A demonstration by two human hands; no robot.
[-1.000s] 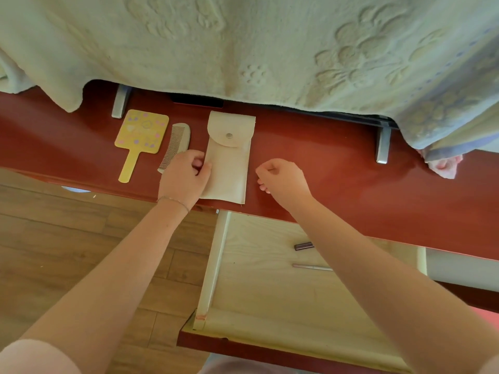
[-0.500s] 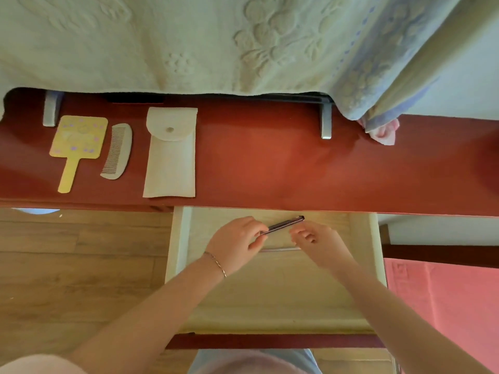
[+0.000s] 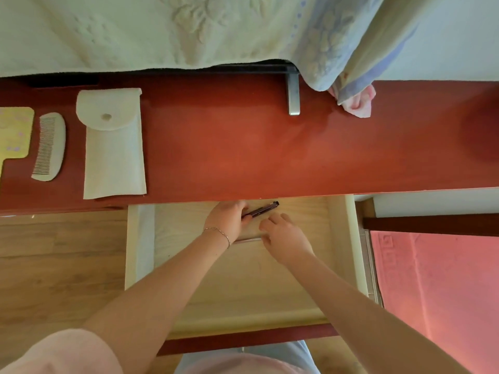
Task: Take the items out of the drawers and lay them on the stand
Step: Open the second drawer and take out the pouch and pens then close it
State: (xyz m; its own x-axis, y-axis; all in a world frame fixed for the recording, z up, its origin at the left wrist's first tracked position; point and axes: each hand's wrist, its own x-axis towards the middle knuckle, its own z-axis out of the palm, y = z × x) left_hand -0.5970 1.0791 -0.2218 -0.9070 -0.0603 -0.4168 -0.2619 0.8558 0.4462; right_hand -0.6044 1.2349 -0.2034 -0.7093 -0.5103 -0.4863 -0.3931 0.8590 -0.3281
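Note:
The pale wooden drawer [image 3: 348, 255] stands pulled out below the red stand [image 3: 243, 147]. Inside it my left hand [image 3: 225, 220] grips a dark pen-like stick [image 3: 263, 209], whose tip points up and to the right. My right hand [image 3: 283, 238] reaches down onto a thin silvery stick [image 3: 247, 240] that lies flat on the drawer floor; its fingers touch the stick's right end. On the stand at the left lie a cream pouch with a snap button [image 3: 113, 147], a pale comb [image 3: 50, 147] and a yellow hand mirror [image 3: 13, 133].
A pale embossed blanket [image 3: 189, 31] hangs over the back of the stand, with a pink cloth corner [image 3: 356, 99] below it. A grey metal bracket [image 3: 293, 94] stands on the stand. Wooden floor lies at the left, a pink mat [image 3: 437, 287] at the right.
Both hands left the pouch on the stand and went down into the drawer. My left hand took hold of the dark stick and my right hand moved down onto the silvery one.

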